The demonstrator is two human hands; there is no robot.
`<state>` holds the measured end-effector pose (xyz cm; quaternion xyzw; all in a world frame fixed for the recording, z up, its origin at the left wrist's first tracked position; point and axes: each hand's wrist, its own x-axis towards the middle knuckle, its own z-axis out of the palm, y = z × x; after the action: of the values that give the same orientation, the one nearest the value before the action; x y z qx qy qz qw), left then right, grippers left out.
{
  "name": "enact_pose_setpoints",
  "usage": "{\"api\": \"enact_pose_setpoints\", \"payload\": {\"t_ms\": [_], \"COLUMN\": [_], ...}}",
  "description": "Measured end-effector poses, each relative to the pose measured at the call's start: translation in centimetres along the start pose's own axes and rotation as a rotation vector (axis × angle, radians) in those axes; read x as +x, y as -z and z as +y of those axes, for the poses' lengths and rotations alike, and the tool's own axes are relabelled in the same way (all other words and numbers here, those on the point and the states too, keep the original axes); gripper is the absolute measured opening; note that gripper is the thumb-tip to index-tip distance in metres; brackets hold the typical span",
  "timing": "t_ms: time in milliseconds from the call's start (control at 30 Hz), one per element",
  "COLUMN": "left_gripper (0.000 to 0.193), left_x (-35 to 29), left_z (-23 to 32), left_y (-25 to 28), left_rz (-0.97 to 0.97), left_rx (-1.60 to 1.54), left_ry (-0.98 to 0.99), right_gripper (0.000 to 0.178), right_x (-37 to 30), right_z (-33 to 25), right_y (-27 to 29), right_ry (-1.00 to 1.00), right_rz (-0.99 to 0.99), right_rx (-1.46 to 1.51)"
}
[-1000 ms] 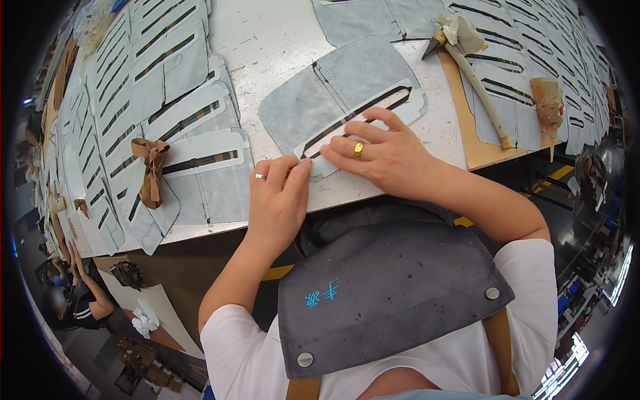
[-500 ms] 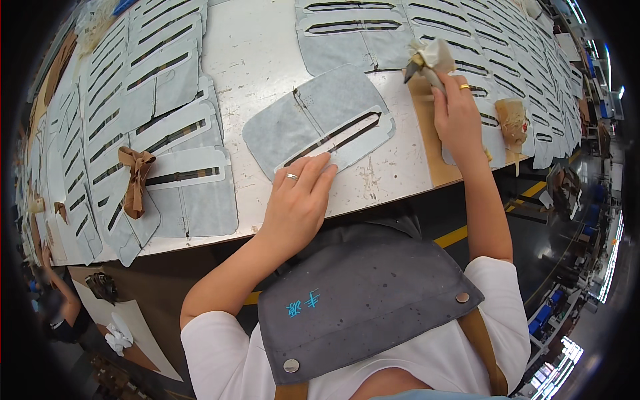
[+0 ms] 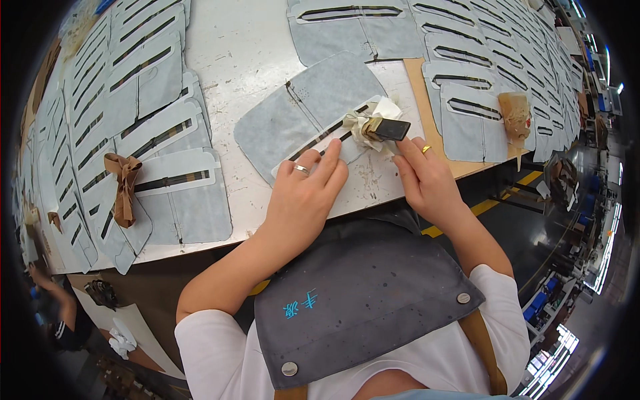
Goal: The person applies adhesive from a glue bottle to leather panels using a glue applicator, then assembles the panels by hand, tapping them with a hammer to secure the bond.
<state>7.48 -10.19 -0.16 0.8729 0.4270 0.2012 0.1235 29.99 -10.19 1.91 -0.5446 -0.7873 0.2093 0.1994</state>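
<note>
A grey fabric panel [image 3: 300, 110] with a white-bordered slot lies tilted on the white table. My left hand [image 3: 303, 190] rests on its near edge, fingers spread and pressing the white border, holding nothing. Over the right end of the slot is a small tool [image 3: 392, 129] with a flat dark end and a crumpled whitish wrapping. My right hand [image 3: 430, 183] has it at the fingertips, index finger against the dark end. The part of the tool touching the panel is hidden under the wrapping.
Overlapping slotted panels [image 3: 153, 127] cover the table's left side, with a brown cloth strip [image 3: 125, 190] on them. More panels [image 3: 473, 100] spread over the right, beside a tan board [image 3: 417, 87]. A stained tan wrapped object [image 3: 515, 120] stands near the right edge.
My right hand has brought the tool from the right-hand panels leftward and nearer, onto the slot of the middle panel. My left hand stays on that panel.
</note>
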Motion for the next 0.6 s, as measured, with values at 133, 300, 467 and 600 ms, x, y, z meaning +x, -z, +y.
{"api": "enact_pose_setpoints", "payload": {"t_ms": [133,300,467,600], "left_gripper": [0.03,0.034,0.036,0.037], "left_x": [-0.3,-0.6,-1.2,-1.2], "left_z": [0.3,0.6,0.9,1.2], "left_y": [-0.7,-1.1,-0.9,-1.1], "left_rz": [0.041,0.102,0.097,0.103], "left_rx": [0.186,0.113,0.108,0.133], "left_ry": [-0.09,-0.043,0.006,0.009], "right_gripper": [0.043,0.044,0.045,0.045], "right_x": [0.8,2.6,3.6,2.4], "right_z": [-0.6,-1.6,-3.2,-1.1], "right_y": [0.9,2.4,2.4,1.0], "right_ry": [-0.008,0.146,0.198,0.137], "right_rz": [-0.051,0.034,0.108,-0.145], "right_rx": [-0.061,-0.037,0.024,-0.037]}}
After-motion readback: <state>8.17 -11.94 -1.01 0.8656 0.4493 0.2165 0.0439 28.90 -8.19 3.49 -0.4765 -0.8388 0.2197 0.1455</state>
